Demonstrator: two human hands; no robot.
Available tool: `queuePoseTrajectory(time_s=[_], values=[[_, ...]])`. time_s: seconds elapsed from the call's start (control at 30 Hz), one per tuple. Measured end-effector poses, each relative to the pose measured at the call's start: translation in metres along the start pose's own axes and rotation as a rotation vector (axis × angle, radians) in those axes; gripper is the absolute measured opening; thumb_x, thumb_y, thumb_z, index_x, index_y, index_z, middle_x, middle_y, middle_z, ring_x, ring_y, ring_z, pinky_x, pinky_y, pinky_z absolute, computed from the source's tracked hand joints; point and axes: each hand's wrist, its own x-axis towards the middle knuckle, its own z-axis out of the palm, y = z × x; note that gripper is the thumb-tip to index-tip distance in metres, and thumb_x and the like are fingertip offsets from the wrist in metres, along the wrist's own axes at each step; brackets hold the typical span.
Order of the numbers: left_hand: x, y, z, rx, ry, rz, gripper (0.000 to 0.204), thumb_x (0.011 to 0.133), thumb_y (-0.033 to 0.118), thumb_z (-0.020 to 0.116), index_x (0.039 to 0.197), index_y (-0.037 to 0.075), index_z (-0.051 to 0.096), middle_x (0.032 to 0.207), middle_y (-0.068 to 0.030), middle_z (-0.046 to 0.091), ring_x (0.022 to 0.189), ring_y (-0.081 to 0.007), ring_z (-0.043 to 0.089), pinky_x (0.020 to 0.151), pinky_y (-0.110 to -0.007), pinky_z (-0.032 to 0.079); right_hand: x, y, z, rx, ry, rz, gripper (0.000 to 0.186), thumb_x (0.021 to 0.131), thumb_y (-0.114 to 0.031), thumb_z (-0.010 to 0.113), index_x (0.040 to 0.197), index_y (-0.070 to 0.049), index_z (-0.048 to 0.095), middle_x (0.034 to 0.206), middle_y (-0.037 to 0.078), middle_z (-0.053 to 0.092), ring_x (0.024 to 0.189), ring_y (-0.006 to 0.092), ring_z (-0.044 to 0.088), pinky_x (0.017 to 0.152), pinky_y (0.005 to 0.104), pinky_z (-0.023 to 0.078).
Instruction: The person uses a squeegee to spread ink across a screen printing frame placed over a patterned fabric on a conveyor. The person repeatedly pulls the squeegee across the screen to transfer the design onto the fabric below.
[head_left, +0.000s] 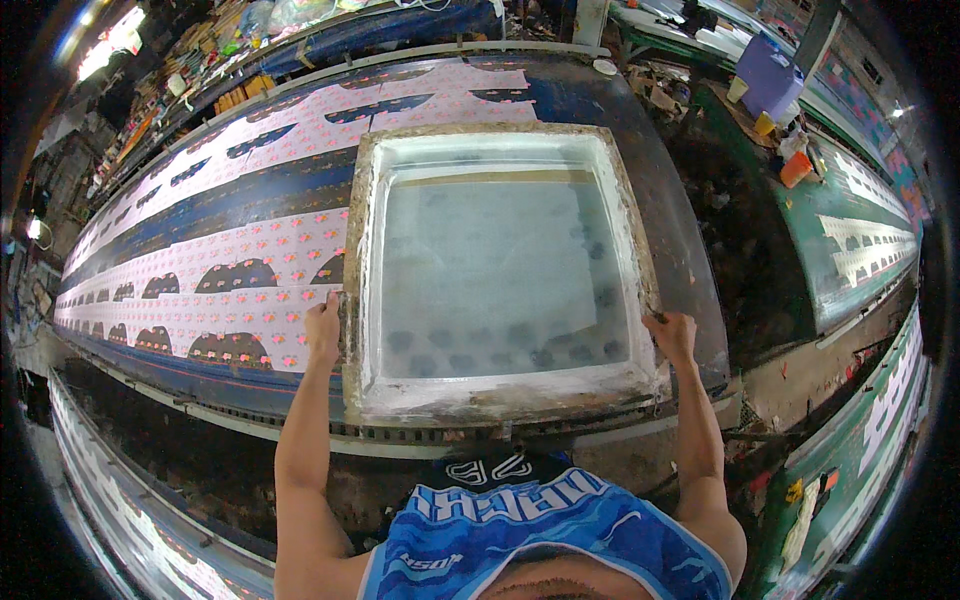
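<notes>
A large screen printing frame [500, 393] lies in front of me at the right end of a long dark printing table [690, 260]. Its rim is coated white and its mesh [480, 260] is pale grey-green with dark smudges along the lower and right edges. My left hand [322, 328] is closed on the frame's left side, near the lower corner. Level with it on the opposite side, my right hand [671, 335] is closed on the right rim. Pale pink printed fabric pieces [300, 240] with small flower patterns lie left of the frame, and some run up to its edge.
Parallel green tables [850, 285] with white cut pieces stand to the right, past a dark gap. A purple container [768, 78] and an orange container [796, 170] sit at the upper right. Another table with white pieces [130, 490] runs along the lower left. Clutter lines the back.
</notes>
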Motion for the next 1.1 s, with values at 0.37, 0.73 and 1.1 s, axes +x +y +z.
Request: queuePoseTrajectory(time_s=[0.37,0.73,1.1], values=[[0.007,-0.006,0.002,0.224,-0.017,0.073,0.056,0.099,0.044,0.056,0.085,-0.009,0.065,0.074,-0.0202,0.065,0.068,-0.0284,0.057,0.065,-0.046,0.042,0.003,-0.056,-0.048,-0.025,-0.342,0.204,0.042,0.084,-0.039,0.078,0.082,0.003,0.071,0.076,0.023,0.068,0.073,0.0362,0.068,0.069,0.0455,0.050],[0.009,-0.008,0.001,0.247,-0.065,0.113,0.057,0.099,0.044,0.055,0.090,-0.011,0.067,0.086,-0.0275,0.068,0.079,-0.0389,0.063,0.074,-0.048,0.046,-0.123,-0.212,-0.016,0.147,-0.543,-0.966,0.044,0.075,-0.014,0.072,0.117,-0.002,0.063,0.116,0.016,0.067,0.106,0.0367,0.065,0.095,0.0483,0.051],[0.010,-0.007,0.000,0.258,-0.089,0.179,0.061,0.100,0.048,0.052,0.094,-0.011,0.068,0.096,-0.0329,0.068,0.096,-0.0470,0.064,0.085,-0.051,0.047,-0.112,-0.256,0.004,-0.009,-0.464,-0.569,0.018,0.072,-0.020,0.069,0.086,-0.008,0.065,0.084,0.014,0.071,0.086,0.0366,0.068,0.071,0.0507,0.054]])
